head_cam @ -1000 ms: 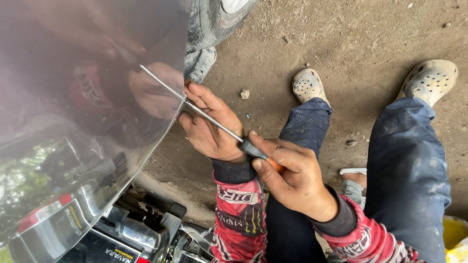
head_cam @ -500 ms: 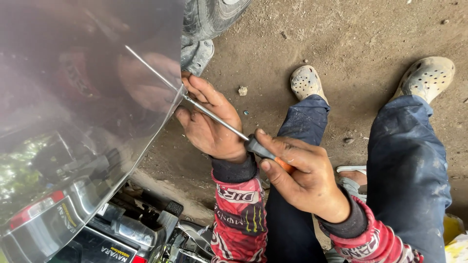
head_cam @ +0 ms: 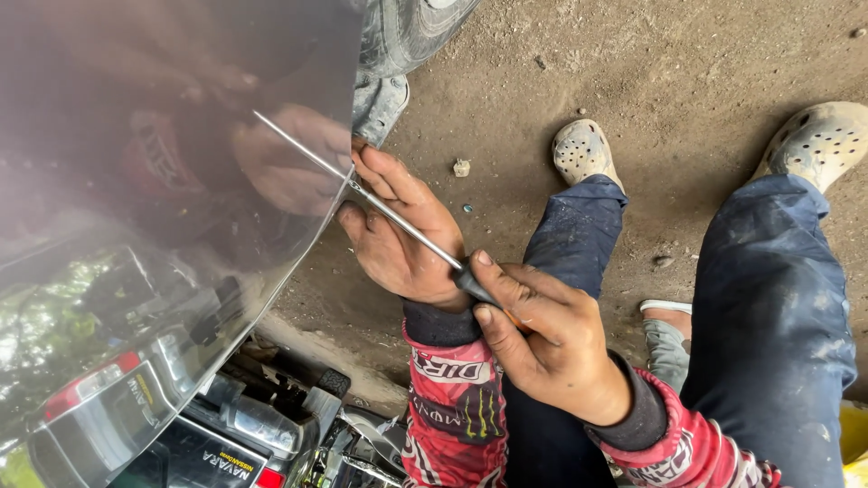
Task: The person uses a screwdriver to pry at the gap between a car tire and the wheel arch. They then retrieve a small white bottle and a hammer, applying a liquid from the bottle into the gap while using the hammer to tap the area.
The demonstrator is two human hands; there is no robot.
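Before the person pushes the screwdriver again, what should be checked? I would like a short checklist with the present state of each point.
1. Right hand grips the screwdriver handle firmly: ok.
2. Left hand steadies the shaft near the tip: ok.
3. Tip sits at the edge of the shiny panel: ok, but the exact seat point cannot tell.
4. Left fingers away from the tip: not ok, they lie right beside it.
5. Feet planted on the dirt ground: ok.
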